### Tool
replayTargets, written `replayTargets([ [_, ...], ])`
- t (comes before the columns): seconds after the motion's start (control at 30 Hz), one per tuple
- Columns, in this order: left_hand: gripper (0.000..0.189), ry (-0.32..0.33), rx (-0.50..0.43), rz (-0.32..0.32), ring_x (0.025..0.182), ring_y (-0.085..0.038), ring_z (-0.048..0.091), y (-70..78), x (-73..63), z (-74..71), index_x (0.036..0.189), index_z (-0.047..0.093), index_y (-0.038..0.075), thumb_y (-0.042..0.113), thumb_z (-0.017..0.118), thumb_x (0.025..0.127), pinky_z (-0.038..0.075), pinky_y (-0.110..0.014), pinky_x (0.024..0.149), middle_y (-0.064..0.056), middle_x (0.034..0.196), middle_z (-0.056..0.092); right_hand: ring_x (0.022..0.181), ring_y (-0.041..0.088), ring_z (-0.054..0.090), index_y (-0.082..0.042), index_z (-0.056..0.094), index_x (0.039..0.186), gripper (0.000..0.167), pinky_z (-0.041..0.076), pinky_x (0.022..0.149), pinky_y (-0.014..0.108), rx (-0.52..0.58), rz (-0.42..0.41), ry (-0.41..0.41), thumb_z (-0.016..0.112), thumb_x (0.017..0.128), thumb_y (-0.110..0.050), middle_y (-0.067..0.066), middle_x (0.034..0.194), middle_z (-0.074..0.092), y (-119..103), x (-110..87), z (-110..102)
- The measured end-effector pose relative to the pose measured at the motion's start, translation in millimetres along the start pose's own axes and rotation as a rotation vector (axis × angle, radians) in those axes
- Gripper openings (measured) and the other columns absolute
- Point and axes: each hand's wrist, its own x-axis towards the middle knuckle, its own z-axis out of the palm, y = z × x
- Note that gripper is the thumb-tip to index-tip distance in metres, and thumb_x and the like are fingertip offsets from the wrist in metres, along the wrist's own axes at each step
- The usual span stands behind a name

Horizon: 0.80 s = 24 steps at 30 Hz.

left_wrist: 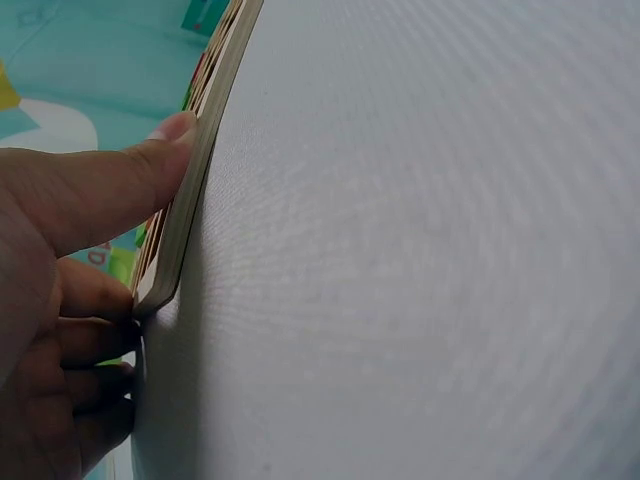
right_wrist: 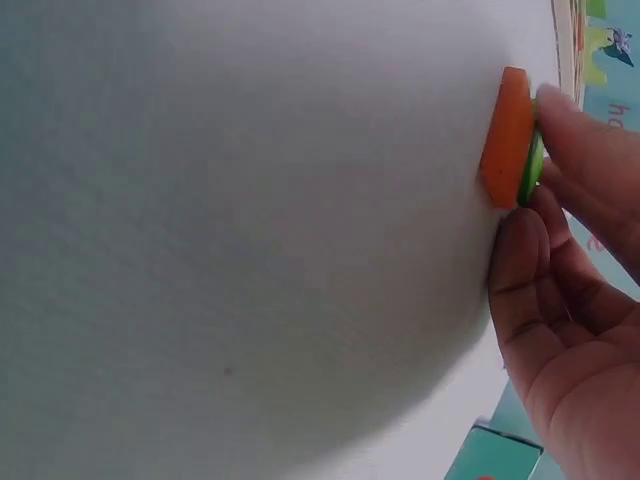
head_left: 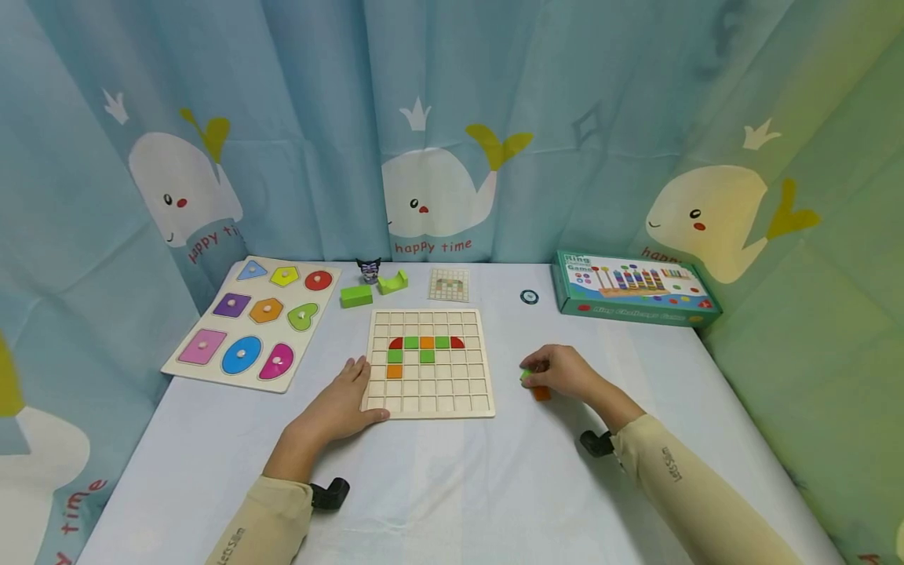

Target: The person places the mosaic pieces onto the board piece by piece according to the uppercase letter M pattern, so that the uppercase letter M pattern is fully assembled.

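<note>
A wooden grid board (head_left: 441,396) lies flat, with red, green and orange tiles set in its upper cells. My left hand (head_left: 344,400) steadies it at the lower left corner, fingers along the left side and thumb (left_wrist: 150,175) on the front edge. To the right of the board, my right hand (head_left: 561,370) pinches a small green tile (right_wrist: 533,175) between thumb and fingertips. Right beside that tile is an orange tile (head_left: 541,393), close under the fingers. Part of the green tile is hidden by the fingers.
A shape puzzle board (head_left: 233,322) lies at the left. Behind the grid board are a green block (head_left: 356,296), a curved green piece (head_left: 393,282), a small dark figurine (head_left: 369,271) and a pattern card (head_left: 449,285). A round disc (head_left: 529,297) and a game box (head_left: 636,290) lie back right.
</note>
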Motion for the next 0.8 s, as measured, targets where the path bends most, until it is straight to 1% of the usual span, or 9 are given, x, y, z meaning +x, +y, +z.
replayTargets([
  [0.23, 0.099, 0.001, 0.000, -0.001, 0.151, -0.040, 0.014, -1.3, -0.1, 0.4, 0.154, 0.026, -0.011, 0.043, 0.077, 0.088, 0.024, -0.050, 0.119, -0.024, 0.163, 0.022, 0.089, 0.019, 0.062, -0.004, 0.077, 0.107, 0.024, 0.055, 0.082, 0.038, -0.022, 0.003, -0.043, 0.082, 0.085, -0.011, 0.003, 0.099, 0.071, -6.7, 2.2, -0.6],
  [0.3, 0.099, 0.001, -0.001, -0.001, 0.151, -0.040, 0.014, -1.2, -0.1, 0.1, 0.154, 0.026, -0.011, 0.043, 0.077, 0.088, 0.024, -0.050, 0.119, -0.024, 0.163, 0.022, 0.089, 0.018, 0.061, -0.005, 0.077, 0.107, 0.023, 0.054, 0.082, 0.037, -0.026, 0.001, -0.040, 0.081, 0.085, -0.009, 0.003, 0.099, 0.070, -8.0, 3.3, -0.7],
  [0.47, 0.100, -0.001, -0.004, -0.003, 0.151, -0.040, 0.014, -0.2, -0.3, -0.5, 0.154, 0.025, -0.010, 0.044, 0.077, 0.088, 0.024, -0.049, 0.119, -0.023, 0.163, 0.021, 0.084, 0.019, 0.057, -0.005, 0.078, 0.104, 0.021, 0.051, 0.075, 0.035, -0.041, -0.019, -0.005, 0.082, 0.083, -0.006, 0.004, 0.096, 0.068, -7.9, 6.3, -0.9],
  [0.53, 0.100, -0.002, -0.003, -0.004, 0.152, -0.040, 0.014, 0.0, -0.3, -0.6, 0.154, 0.026, -0.010, 0.044, 0.077, 0.088, 0.024, -0.049, 0.119, -0.023, 0.163, 0.021, 0.084, 0.019, 0.058, -0.004, 0.078, 0.105, 0.021, 0.051, 0.075, 0.034, -0.033, -0.026, 0.005, 0.080, 0.084, -0.003, 0.004, 0.097, 0.069, -7.9, 7.4, -1.0],
  [0.7, 0.100, 0.000, -0.006, -0.004, 0.152, -0.040, 0.014, -0.1, -0.5, -0.5, 0.154, 0.026, -0.010, 0.043, 0.077, 0.087, 0.024, -0.049, 0.119, -0.023, 0.163, 0.022, 0.087, 0.019, 0.063, -0.003, 0.078, 0.104, 0.019, 0.055, 0.079, 0.037, -0.004, -0.049, 0.017, 0.077, 0.086, 0.000, 0.006, 0.099, 0.073, -10.2, 10.6, -2.0],
  [0.8, 0.100, 0.000, -0.005, -0.003, 0.152, -0.039, 0.014, -0.3, -0.6, -0.1, 0.154, 0.025, -0.010, 0.044, 0.077, 0.087, 0.024, -0.049, 0.119, -0.023, 0.163, 0.021, 0.089, 0.019, 0.065, -0.004, 0.078, 0.103, 0.017, 0.056, 0.080, 0.038, 0.007, -0.067, 0.022, 0.076, 0.087, -0.001, 0.006, 0.099, 0.074, -13.4, 13.4, -2.8],
])
